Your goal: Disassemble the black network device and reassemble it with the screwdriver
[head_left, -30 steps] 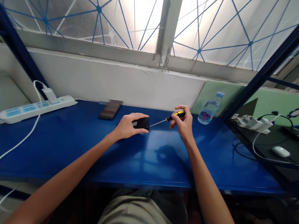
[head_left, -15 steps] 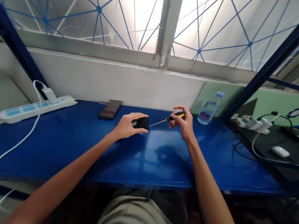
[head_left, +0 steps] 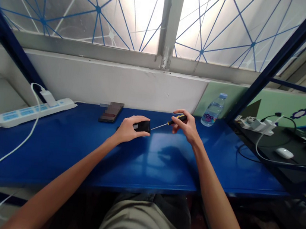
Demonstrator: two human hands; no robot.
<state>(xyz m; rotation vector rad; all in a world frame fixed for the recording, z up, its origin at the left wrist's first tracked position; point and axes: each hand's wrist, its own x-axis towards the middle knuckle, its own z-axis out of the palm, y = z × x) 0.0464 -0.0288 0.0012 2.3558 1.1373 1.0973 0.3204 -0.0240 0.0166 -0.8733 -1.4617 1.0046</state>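
Note:
My left hand (head_left: 127, 129) is closed around a small black rectangular device (head_left: 143, 126) just above the blue table (head_left: 146, 166); a pale label shows near my thumb and finger. Part of the device is hidden by the palm, and its exact kind is unclear. In my right hand (head_left: 186, 126) is a screwdriver (head_left: 173, 122) with a black and yellow handle, pinched between thumb and fingers. Its thin metal shaft points left and down, and the tip meets or nearly meets the device's right end.
A dark phone-like slab (head_left: 111, 112) lies left of my hands. A water bottle (head_left: 214, 110) stands at the back right. At the left is a white power strip (head_left: 36, 112) with a trailing cable. On the black side table sits a white mouse (head_left: 284, 153).
The fingers of my right hand have shifted on the screwdriver handle, which looks slightly turned. The left hand keeps its hold on the device. The whole view has shifted slightly.

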